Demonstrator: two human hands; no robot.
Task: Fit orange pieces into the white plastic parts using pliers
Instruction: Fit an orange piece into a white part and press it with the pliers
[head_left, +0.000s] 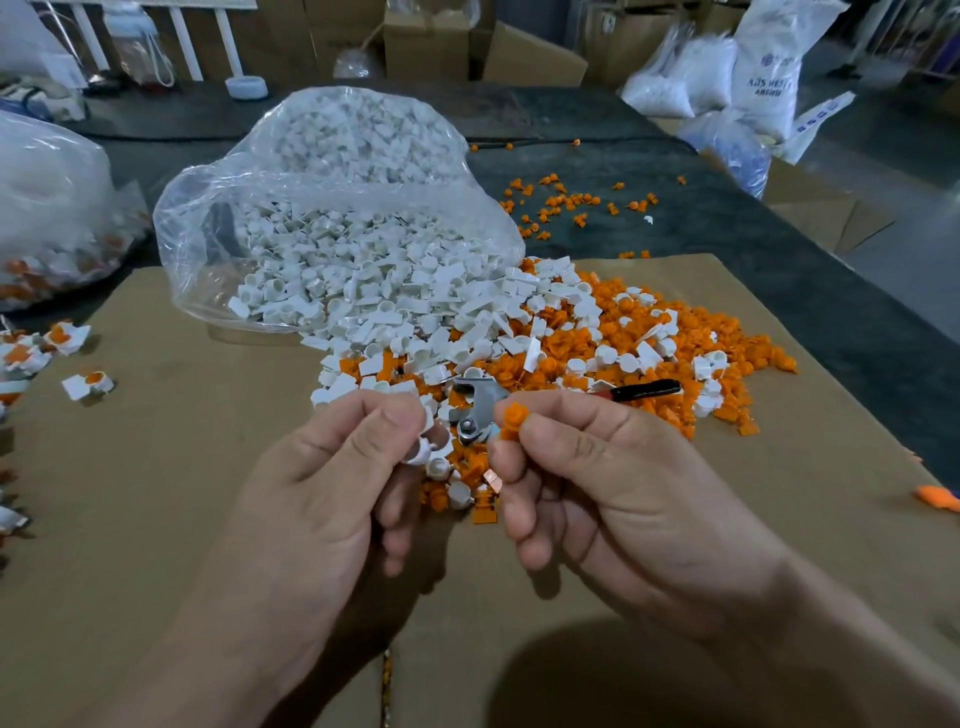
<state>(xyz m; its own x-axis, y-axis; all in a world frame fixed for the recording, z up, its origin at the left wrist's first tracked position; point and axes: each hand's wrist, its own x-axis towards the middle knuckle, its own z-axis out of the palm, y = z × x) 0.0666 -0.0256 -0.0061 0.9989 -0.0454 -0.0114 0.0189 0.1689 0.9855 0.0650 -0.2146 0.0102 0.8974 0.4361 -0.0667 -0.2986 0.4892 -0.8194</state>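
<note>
Left hand (337, 467): thumb and forefinger pinch one white plastic part (427, 442), open socket turned toward 3 o'clock. Right hand (597, 483): fingertips pinch one orange piece (512, 417). The two parts are near each other, not yet touching.

Step in hand, by my reading: lining up the insert, before seating. The next move calls for bringing the orange piece square to the socket, pushing it in by hand, then taking up the pliers to press it home.

Pliers (480, 402): one pair, just beyond the fingertips at 12 o'clock. They appear to lie on the mixed pile (571, 332), gripped by neither hand.

Pile, 12 to 2 o'clock: loose white and orange parts, too many to count. Clear bag (332, 208) of white parts, 11 o'clock: one, mouth open onto the cardboard sheet (182, 467). Assembled pieces (88, 383), 9 o'clock: at least three. Second bag (52, 208), 10 o'clock.
</note>
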